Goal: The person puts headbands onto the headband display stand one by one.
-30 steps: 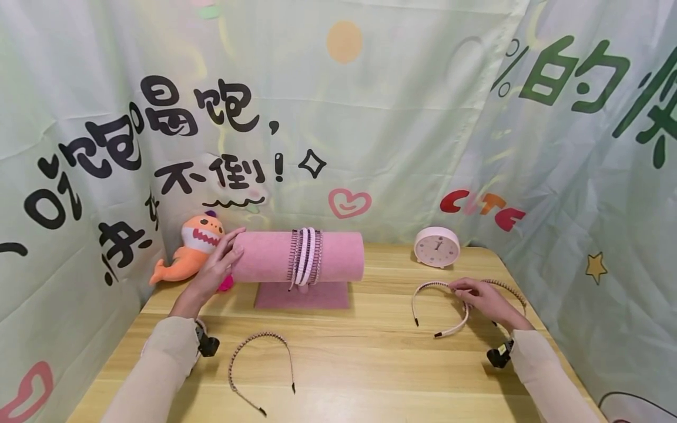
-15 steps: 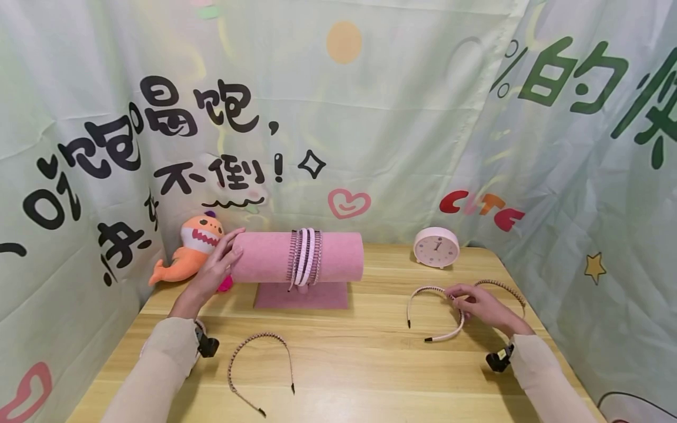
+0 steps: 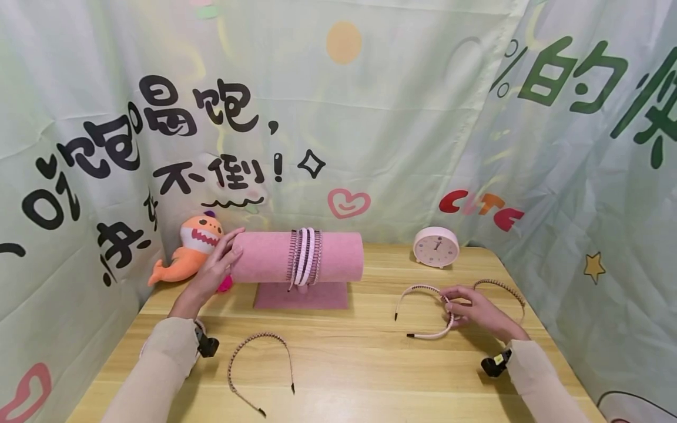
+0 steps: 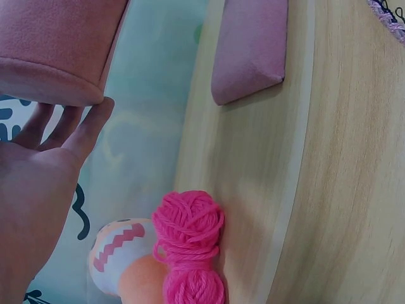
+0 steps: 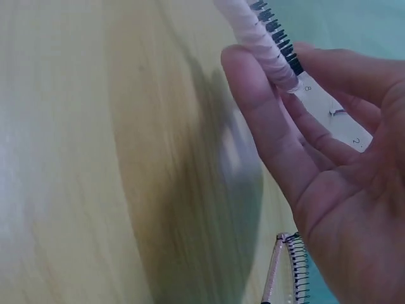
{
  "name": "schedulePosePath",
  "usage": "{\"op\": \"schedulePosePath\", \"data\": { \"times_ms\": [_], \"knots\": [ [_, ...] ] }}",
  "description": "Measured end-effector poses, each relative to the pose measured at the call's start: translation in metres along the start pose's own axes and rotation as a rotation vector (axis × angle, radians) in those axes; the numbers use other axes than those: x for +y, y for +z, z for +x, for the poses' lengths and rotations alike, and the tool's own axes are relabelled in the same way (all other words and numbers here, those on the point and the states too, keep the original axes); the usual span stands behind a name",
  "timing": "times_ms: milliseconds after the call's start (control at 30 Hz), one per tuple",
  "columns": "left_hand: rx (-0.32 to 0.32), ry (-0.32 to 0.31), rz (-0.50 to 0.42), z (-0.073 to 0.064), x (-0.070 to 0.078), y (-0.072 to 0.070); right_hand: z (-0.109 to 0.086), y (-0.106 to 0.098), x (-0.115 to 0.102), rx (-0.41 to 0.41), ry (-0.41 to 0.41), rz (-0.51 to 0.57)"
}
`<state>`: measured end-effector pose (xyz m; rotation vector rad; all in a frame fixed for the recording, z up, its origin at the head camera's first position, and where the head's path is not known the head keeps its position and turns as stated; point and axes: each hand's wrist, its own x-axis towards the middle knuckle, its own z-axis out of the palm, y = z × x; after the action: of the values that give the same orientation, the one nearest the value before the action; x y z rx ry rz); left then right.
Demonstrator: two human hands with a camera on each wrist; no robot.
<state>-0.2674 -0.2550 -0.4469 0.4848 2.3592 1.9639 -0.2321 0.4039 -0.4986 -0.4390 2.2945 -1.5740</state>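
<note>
Near the right side of the table my right hand (image 3: 478, 308) pinches a white wrapped headband (image 3: 433, 336) by its curved top, its two dark-tipped ends pointing left. Seen from the right wrist, thumb and fingers close on the wrapped band (image 5: 256, 41), whose inner side carries black comb teeth. My left hand (image 3: 214, 264) rests against the left end of a pink velvet roll stand (image 3: 341, 255). In the left wrist view, its fairly straight fingers (image 4: 88, 133) touch the rim of the roll. Several headbands (image 3: 304, 258), white and dark-toothed, sit around the roll's middle.
A beaded headband (image 3: 260, 335) lies at the front left of the table, another headband (image 3: 502, 285) behind my right hand. A pink clock (image 3: 436, 248) stands at the back right. An orange plush shark (image 3: 182, 264) and pink yarn (image 4: 188, 221) lie left of the stand.
My right hand has drawn the white headband a little to the left and turned its ends further leftward. The left hand stays at the roll's end.
</note>
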Motion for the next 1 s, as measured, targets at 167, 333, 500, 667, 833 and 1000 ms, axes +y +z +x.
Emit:
{"op": "schedulePosePath", "data": {
  "times_ms": [167, 333, 500, 667, 833, 1000],
  "knots": [
    [-0.005, 0.001, -0.005, -0.001, 0.001, 0.000, 0.001, 0.004, 0.000, 0.039, 0.024, 0.022],
    [-0.008, 0.008, -0.013, -0.001, 0.001, 0.000, 0.002, 0.008, 0.005, 0.069, 0.028, 0.060],
    [-0.006, 0.003, -0.013, -0.001, 0.002, 0.000, 0.002, 0.012, 0.005, 0.099, 0.013, 0.096],
    [-0.004, -0.002, -0.024, 0.000, 0.002, 0.000, 0.002, 0.016, 0.002, 0.117, 0.015, 0.125],
    [-0.006, -0.003, -0.012, 0.000, 0.002, 0.000, 0.003, 0.019, -0.007, 0.115, 0.015, 0.157],
    [-0.007, 0.004, -0.017, 0.000, 0.001, -0.001, 0.005, 0.024, -0.020, 0.130, 0.033, 0.154]
  ]
}}
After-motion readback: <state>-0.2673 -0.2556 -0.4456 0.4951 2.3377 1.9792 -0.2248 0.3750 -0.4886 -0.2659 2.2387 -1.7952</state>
